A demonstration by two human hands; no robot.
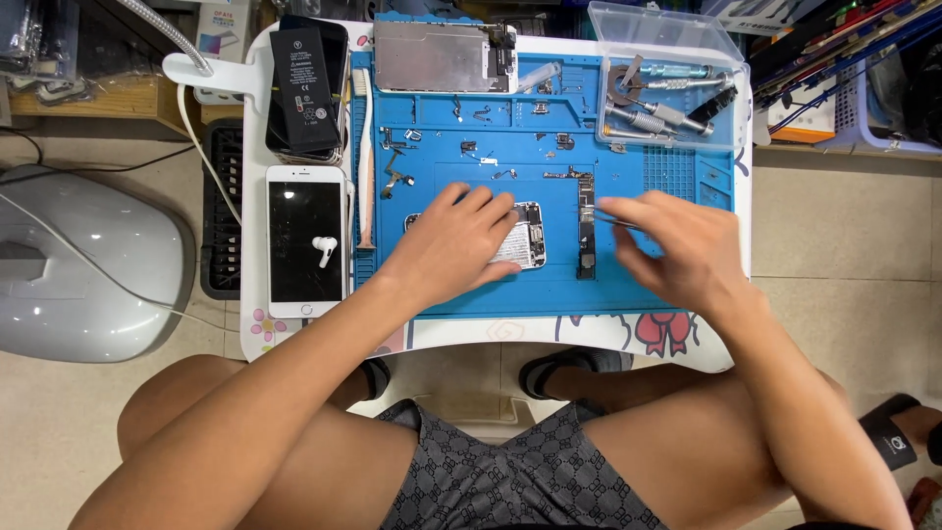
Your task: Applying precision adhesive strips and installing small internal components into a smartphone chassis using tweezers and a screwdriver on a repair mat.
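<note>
On the blue mat (549, 294) the left hand (456, 245) lies flat, fingers spread, pressing the opened phone (525, 236) down; the right hand (677, 250) pinches tweezers (613, 220) just beside a narrow circuit board (586, 228). Behind — a clear plastic box (672, 83), lid up, holding screwdrivers (657, 116).

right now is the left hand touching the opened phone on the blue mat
Touching. The head view shows the left hand pressed flat on the opened phone, its fingers covering most of it.

Opened phone (528, 236) on mat (677, 172), logic board (586, 231) right of it
</note>
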